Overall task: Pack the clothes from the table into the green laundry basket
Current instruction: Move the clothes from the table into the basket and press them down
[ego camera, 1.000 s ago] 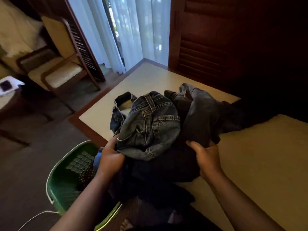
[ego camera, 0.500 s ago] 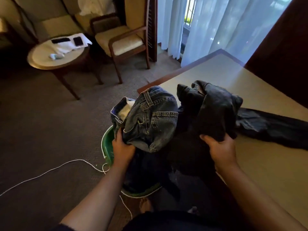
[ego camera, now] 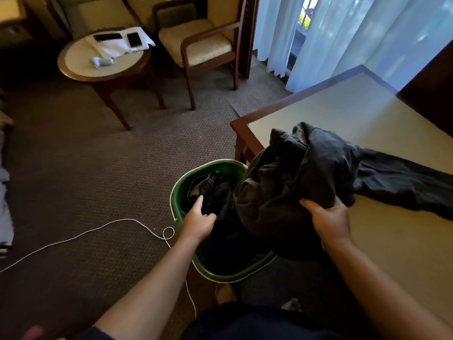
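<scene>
The green laundry basket (ego camera: 180, 190) stands on the carpet beside the table's near corner, with blue jeans (ego camera: 210, 186) and dark clothes inside it. My left hand (ego camera: 198, 220) reaches over the basket's left rim, fingers loose, index finger touching the jeans. My right hand (ego camera: 328, 218) grips a bundle of dark grey trousers (ego camera: 301, 177) that hangs over the table edge and partly over the basket. One leg of these trousers trails to the right across the table (ego camera: 343, 114).
A white cable (ego camera: 98, 230) loops across the carpet just left of the basket. A round side table (ego camera: 81, 62) with phones and cloth, and a wooden armchair (ego camera: 203, 42), stand farther back. Curtains (ego camera: 343, 33) hang behind the table.
The blue jeans left my left hand and now lie in the basket; that hand is lowered over the rim. My right hand has drawn the dark trousers toward the table edge.
</scene>
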Motion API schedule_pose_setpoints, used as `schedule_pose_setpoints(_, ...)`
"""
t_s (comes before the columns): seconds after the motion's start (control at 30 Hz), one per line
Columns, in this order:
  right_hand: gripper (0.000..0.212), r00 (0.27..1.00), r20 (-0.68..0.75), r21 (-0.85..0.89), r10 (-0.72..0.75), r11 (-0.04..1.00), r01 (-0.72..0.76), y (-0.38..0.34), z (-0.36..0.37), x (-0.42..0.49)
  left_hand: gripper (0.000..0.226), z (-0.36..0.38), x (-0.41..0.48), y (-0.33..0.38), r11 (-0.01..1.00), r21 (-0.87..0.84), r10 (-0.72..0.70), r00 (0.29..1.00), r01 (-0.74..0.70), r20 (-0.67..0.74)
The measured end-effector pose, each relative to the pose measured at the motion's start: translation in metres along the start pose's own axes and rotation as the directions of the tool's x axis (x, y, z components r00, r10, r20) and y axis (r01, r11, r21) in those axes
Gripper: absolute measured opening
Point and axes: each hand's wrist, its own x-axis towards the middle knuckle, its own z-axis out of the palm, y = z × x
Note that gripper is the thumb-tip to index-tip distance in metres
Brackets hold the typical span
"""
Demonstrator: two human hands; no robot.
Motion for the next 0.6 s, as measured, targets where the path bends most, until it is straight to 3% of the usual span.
schedule_pose_setpoints(0.2, 0.054, 0.999, -0.027, -0.023, -0.028, 0.999, 0.027, -0.002, -0.004, -0.003, 0.077, 0.032, -0.016, 0.042, 0.964, -0.125, 0.257, 0.946, -0.236, 0.197)
schedule_pose_setpoints(0.4, 0.039, 0.993, -0.098, 0.063, -0.063, 0.996, 0.069, -0.003, -0.029, -0.011, 0.086, 0.083, -0.031, 0.104, 0.791, 0.097, 0.554, 0.775, -0.604, 0.303)
schedule_pose_setpoints(0.5, 0.035, 1.0, -0.02, 0.104, -0.01, 0.994, 0.012, 0.001, -0.056, -0.008, 0.096, 0.112, -0.038, 0.132, 0.731, 0.181, 0.589, 0.743, -0.658, 0.318)
schedule_pose_setpoints(0.57, 0.04, 0.998, 0.06, 0.019, 0.023, 1.0, -0.025, 0.006, -0.078, 0.002, 0.11, 0.134, -0.039, 0.151, 0.794, 0.167, 0.503, 0.787, -0.584, 0.357)
schedule_pose_setpoints(0.6, 0.053, 0.996, 0.088, -0.054, 0.03, 0.998, -0.025, 0.008, -0.09, 0.01, 0.121, 0.146, -0.04, 0.161, 0.825, 0.178, 0.441, 0.808, -0.536, 0.39)
